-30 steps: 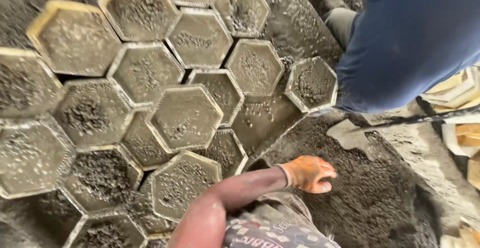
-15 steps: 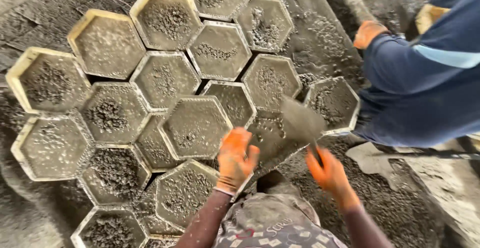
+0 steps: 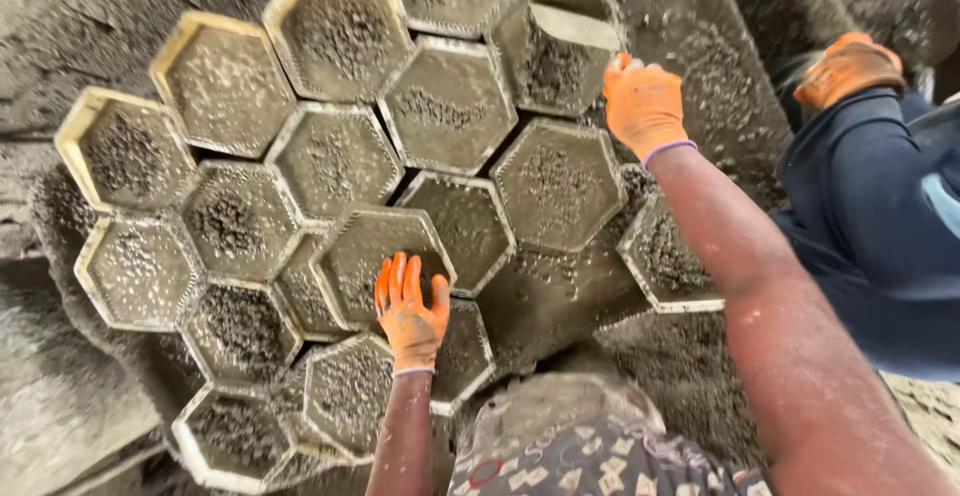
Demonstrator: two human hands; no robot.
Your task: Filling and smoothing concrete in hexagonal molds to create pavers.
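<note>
While reaching apart, left hand (image 3: 410, 313) flat, fingers spread, on a hexagonal mould (image 3: 375, 261); right hand (image 3: 643, 104) clenched, grasp unclear.

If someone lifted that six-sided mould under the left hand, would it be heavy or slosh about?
Probably heavy: the hexagonal mould under the left hand is filled with wet grey concrete. The mix would likely slop if tilted. Its coated rim looks slippery, and close-packed neighbouring moulds leave little room to grip.

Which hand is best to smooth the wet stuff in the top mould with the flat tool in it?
Probably the right hand. It is stretched up beside that top mould and seems to grip the flat tool. The left hand rests spread on a lower mould, farther away.
</note>
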